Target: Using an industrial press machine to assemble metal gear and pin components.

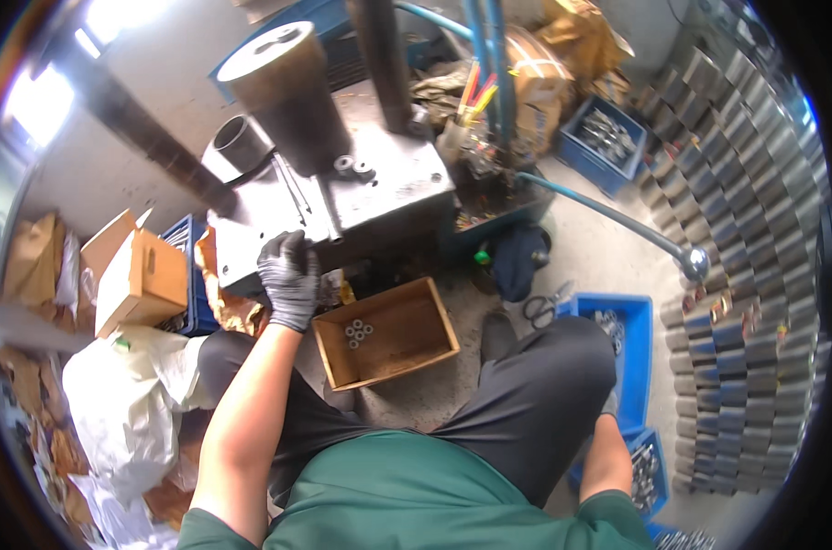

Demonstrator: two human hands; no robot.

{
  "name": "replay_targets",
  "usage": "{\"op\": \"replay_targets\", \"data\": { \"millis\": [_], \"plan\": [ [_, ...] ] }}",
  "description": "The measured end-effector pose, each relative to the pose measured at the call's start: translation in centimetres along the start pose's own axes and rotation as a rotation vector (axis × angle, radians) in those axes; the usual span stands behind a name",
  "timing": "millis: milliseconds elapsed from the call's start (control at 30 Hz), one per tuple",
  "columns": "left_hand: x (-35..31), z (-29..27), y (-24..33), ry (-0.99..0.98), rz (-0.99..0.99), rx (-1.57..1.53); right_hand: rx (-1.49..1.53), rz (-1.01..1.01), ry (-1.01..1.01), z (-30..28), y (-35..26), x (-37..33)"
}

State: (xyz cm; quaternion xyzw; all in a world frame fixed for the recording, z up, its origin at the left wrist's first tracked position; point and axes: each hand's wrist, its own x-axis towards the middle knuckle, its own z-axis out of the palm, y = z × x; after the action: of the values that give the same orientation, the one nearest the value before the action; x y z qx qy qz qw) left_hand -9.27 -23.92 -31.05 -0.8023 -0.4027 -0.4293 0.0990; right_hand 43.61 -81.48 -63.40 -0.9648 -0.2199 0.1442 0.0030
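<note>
My left hand, in a grey glove with dark fingertips, is at the front edge of a metal press table. Its fingers are curled together; whatever they hold, if anything, is hidden. Just beyond it on the table lie thin metal rods and a thicker metal bar. Small metal rings sit by the base of a big steel cylinder. Of my right hand only a bit of glove shows beside my right knee, over a blue bin with metal parts; its fingers are hidden.
A wooden box with several rings stands on the floor between my feet. At right are stacked metal pieces, a lever with a ball end and scissors. A cardboard box and white sack are left.
</note>
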Motion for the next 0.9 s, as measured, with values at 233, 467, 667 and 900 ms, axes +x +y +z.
{"op": "replay_targets", "data": {
  "millis": [233, 467, 667, 900],
  "plan": [
    [0.7, -2.2, -1.2, -0.005, 0.023, 0.067, 0.106, -0.159, 0.009, 0.2, -5.5, -0.8],
    [0.5, -2.3, -1.4, -0.008, -0.026, 0.039, 0.172, -0.216, 0.044, -2.1, -5.1, -1.1],
    [1.0, -1.9, -1.0, -0.001, -0.062, 0.012, 0.226, -0.260, 0.049, -4.6, -5.3, -1.1],
    [2.0, -3.5, -0.6, -0.111, -0.206, -0.106, 0.305, -0.233, 0.115, -8.4, -2.8, 0.0]
  ]
}}
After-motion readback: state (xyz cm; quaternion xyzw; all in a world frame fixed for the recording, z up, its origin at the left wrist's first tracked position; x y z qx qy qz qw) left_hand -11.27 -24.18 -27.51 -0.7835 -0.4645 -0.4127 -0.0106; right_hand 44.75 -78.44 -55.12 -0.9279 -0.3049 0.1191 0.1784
